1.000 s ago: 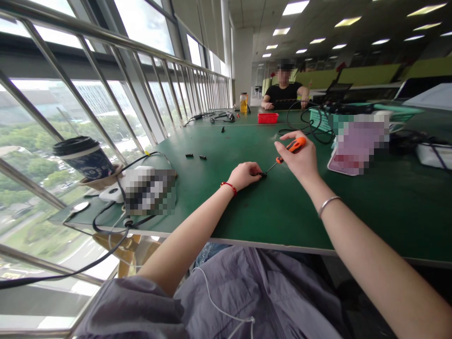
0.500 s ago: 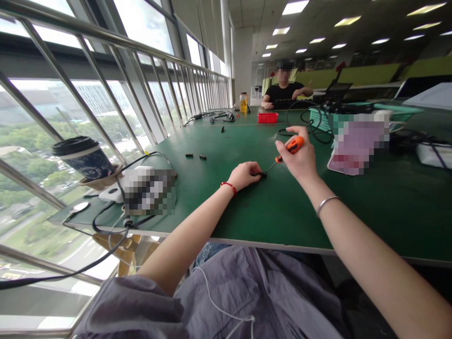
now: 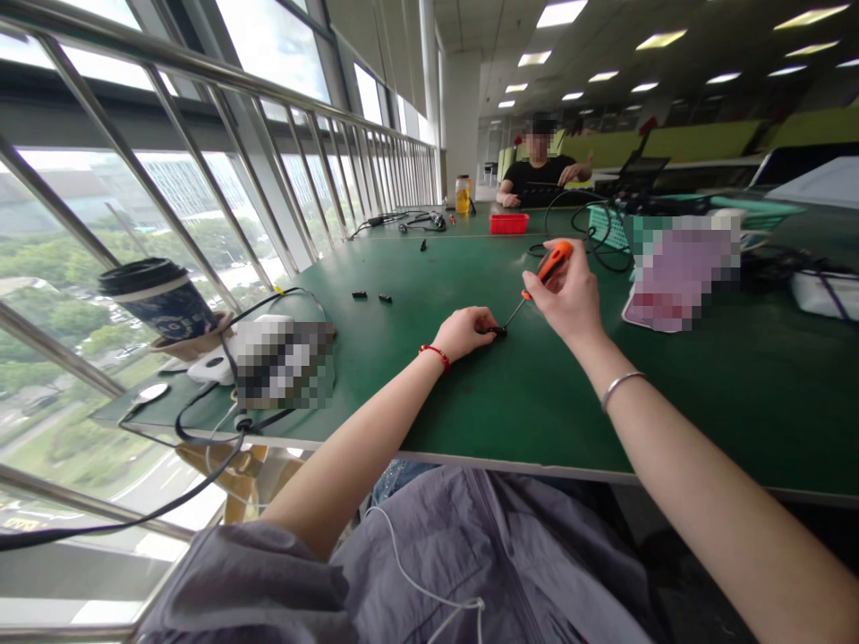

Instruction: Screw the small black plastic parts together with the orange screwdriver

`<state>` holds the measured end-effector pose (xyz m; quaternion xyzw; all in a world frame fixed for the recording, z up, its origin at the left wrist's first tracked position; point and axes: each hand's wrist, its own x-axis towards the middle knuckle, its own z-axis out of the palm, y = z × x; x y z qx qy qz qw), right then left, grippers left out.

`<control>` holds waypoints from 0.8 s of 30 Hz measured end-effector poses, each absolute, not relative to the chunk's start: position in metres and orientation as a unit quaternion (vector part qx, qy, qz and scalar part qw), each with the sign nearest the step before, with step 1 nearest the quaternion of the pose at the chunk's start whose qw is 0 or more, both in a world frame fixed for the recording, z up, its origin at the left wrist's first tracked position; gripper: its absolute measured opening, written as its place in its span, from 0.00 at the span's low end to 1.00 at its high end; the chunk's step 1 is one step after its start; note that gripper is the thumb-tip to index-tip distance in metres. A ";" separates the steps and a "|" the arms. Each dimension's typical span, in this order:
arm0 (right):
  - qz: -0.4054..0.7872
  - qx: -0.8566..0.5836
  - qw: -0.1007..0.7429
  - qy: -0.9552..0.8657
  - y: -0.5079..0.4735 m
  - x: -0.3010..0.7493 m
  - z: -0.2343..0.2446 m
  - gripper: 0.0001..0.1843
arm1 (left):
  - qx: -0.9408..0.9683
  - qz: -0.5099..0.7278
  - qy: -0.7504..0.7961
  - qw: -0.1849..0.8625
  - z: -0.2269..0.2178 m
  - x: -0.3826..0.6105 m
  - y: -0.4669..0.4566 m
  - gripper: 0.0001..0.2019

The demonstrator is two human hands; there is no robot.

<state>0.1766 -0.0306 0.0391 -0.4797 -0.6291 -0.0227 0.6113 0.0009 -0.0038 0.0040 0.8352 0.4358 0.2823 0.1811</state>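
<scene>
My left hand [image 3: 468, 334] rests on the green table, its fingers closed on a small black part [image 3: 497, 331] whose near end they cover. In my right hand [image 3: 570, 295] is a screwdriver [image 3: 556, 258] with an orange and black handle, held at a slant. Its thin metal shaft points down and left, and the tip meets the black part or lies right beside it; I cannot tell which. Two small black pieces [image 3: 372, 297] lie to the left of my left hand, and another small black piece [image 3: 423, 245] is farther back.
Left on the green table [image 3: 416, 420] are a lidded coffee cup [image 3: 167, 304], a white device [image 3: 265, 335] and cables. Farther back stand a red tray [image 3: 508, 224] and a jar [image 3: 463, 195]. A phone [image 3: 681, 277] leans by a green basket [image 3: 608, 228]. Opposite sits a person [image 3: 537, 179].
The screwdriver's handle has tipped more upright, and the fingers of my right hand have shifted around it. My left hand and the black part stay in place.
</scene>
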 end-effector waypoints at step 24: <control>-0.037 -0.499 0.599 -0.625 -0.030 0.175 0.039 0.15 | 0.833 0.288 0.433 0.189 0.000 0.000 0.001 0.05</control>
